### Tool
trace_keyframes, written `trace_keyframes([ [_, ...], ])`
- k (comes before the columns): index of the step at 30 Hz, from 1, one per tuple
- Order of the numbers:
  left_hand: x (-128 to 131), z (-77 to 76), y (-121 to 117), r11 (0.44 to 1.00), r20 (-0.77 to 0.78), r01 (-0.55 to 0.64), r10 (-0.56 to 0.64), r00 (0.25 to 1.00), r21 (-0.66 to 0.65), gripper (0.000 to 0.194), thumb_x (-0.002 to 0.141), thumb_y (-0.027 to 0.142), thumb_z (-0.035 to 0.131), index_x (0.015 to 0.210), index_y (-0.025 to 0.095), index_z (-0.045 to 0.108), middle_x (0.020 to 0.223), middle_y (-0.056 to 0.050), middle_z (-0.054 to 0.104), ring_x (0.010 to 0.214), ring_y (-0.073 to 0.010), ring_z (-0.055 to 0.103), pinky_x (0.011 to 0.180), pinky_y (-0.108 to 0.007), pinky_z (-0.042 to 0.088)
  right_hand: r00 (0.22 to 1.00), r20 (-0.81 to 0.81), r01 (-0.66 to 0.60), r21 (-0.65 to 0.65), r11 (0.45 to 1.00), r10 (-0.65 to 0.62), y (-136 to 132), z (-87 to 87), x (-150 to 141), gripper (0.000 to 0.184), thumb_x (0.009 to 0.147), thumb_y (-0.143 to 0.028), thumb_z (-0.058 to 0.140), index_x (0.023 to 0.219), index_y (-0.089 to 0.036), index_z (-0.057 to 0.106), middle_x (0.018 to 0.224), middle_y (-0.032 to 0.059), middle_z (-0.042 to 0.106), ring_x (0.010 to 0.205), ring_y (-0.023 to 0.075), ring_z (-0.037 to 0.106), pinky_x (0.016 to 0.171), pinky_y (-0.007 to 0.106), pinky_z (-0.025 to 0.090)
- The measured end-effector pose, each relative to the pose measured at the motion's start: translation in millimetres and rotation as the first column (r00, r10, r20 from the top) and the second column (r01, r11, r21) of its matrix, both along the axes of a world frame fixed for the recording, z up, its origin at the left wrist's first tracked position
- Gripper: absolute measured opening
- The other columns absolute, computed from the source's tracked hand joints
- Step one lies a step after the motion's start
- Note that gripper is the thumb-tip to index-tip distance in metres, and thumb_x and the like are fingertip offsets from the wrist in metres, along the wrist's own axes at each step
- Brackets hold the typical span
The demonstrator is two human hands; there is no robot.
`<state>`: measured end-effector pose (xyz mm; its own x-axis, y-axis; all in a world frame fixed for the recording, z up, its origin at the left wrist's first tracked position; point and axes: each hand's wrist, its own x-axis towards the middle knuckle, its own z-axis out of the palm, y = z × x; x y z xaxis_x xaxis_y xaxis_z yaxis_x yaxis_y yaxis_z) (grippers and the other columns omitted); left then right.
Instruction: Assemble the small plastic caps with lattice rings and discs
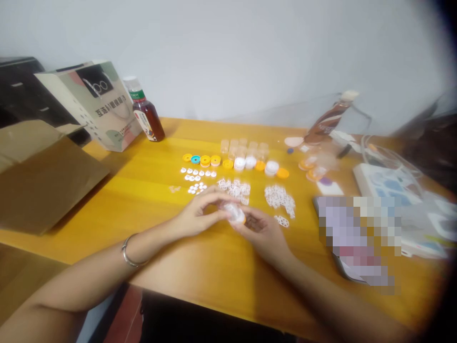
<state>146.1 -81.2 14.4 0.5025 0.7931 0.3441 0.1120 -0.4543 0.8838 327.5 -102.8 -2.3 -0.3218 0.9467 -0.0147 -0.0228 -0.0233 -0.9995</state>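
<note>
Between both hands, above the table's middle, is a small whitish, partly see-through round container (233, 214) with an orange edge at its lower right. My left hand (203, 209) has its thumb and fingers closed on its left side. From the right, my right hand (262, 231) grips the orange-edged end. Just beyond the hands lie white flat cut-out pieces (233, 188) and another heap of white pieces (279, 197). Small white discs (194, 178) form rows at left. Behind are a row of orange, white and blue round caps (205, 160) and several clear cups (243, 147).
A cardboard box (43, 186), a paper bag (107, 109) and a dark drink bottle (146, 114) stand at left. A brown bottle (328, 119) leans at back right. A pixelated flat device (357, 243) and a white box (385, 183) with tubing lie at right.
</note>
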Motion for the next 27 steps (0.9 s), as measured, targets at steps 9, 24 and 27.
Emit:
trace_keyframes([
  [9, -6.5, 6.1, 3.3, 0.933, 0.164, 0.300, -0.270, 0.949, -0.200, 0.022, 0.086, 0.016, 0.048, 0.108, 0.018, 0.054, 0.118, -0.012, 0.050, 0.109, -0.0209, 0.050, 0.091, -0.037, 0.043, 0.991, -0.049, -0.132, -0.137, 0.982, 0.126, 0.9, 1.7, 3.2, 0.020, 0.071, -0.033, 0.063, 0.084, -0.019, 0.067, 0.062, -0.0030, 0.058, 0.055, 0.0090, 0.048, 0.058, 0.025, 0.042],
  [24, -14.0, 10.8, 6.6, 0.982, -0.035, 0.099, -0.107, 0.994, -0.164, 0.040, 0.081, 0.021, 0.057, 0.120, 0.021, 0.047, 0.126, -0.011, 0.047, 0.113, -0.0209, 0.048, 0.093, -0.036, 0.041, 0.995, 0.001, -0.100, -0.141, 0.985, 0.101, 0.5, 1.0, 0.8, 0.025, 0.069, -0.034, 0.066, 0.090, -0.021, 0.066, 0.079, 0.0004, 0.065, 0.070, 0.0134, 0.056, 0.068, 0.028, 0.044],
  [27, -15.3, 13.4, 5.7, 0.986, -0.119, 0.115, -0.130, 0.984, -0.120, 0.023, 0.084, 0.022, 0.053, 0.106, 0.020, 0.056, 0.109, -0.009, 0.058, 0.101, -0.0187, 0.055, 0.088, -0.034, 0.044, 0.994, 0.004, -0.110, -0.143, 0.984, 0.111, -0.4, 2.6, -0.1, 0.028, 0.068, -0.036, 0.066, 0.092, -0.020, 0.066, 0.084, 0.0014, 0.066, 0.075, 0.0152, 0.058, 0.071, 0.030, 0.045],
])
